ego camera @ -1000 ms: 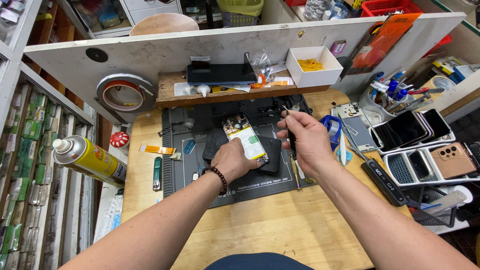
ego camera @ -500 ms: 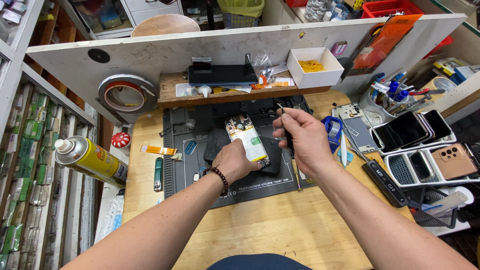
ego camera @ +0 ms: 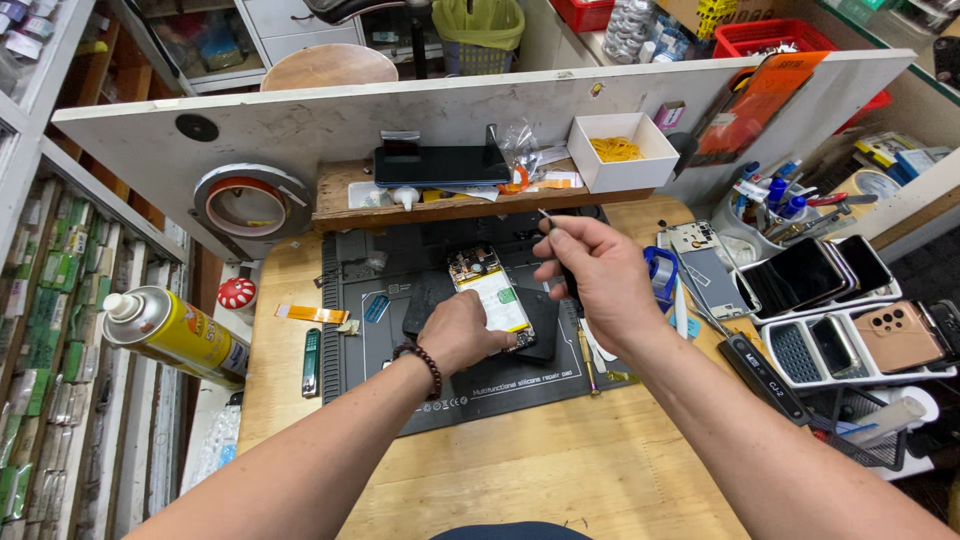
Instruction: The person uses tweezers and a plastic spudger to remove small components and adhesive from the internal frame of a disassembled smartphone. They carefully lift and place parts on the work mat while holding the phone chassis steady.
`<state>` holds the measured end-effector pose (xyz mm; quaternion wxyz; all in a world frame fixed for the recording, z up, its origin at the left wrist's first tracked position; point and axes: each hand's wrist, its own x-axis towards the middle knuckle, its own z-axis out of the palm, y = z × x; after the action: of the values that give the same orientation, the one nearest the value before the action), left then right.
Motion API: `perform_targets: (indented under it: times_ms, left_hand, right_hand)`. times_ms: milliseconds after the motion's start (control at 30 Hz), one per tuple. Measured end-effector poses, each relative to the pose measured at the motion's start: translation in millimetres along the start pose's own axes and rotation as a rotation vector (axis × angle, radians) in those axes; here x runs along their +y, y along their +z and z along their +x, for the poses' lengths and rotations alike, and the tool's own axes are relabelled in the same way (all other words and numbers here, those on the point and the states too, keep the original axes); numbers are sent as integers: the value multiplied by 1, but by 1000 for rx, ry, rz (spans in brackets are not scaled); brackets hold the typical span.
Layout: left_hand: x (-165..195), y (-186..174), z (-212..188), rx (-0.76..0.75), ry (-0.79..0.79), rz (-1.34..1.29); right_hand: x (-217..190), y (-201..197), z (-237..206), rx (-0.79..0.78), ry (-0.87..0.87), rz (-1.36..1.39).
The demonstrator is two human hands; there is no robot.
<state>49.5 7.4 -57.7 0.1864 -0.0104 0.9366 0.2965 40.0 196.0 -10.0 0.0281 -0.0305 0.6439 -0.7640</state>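
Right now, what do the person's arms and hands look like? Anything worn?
Both forearms are bare, no sleeves in view. The left hand has a dark beaded bracelet around its wrist. The right hand wears nothing: no glove, ring or watch visible.

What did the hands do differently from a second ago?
The right hand lifted up and back off the opened phone, carrying its thin metal tool with the tip now pointing up and away from the phone. It did not let go of the tool. The left hand stayed where it was, pressing on the phone's lower edge on the dark mat. The yellow spray can did not move.
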Motion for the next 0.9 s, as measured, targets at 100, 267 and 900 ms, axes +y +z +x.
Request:
perform_targets:
  times_ms: [100, 267, 900]
  left_hand:
    - [5, -23, -16, -71, -237, -548]
    - [18, -56, -24, -446, -146, -1762]
    - [17, -120, -68, -198, 222, -1187]
  right_hand:
    - [-30, 7, -31, 6, 61, 82]
    - [-59, 21, -69, -91, 129, 19]
    - [-50, 5, -57, -60, 272, -230]
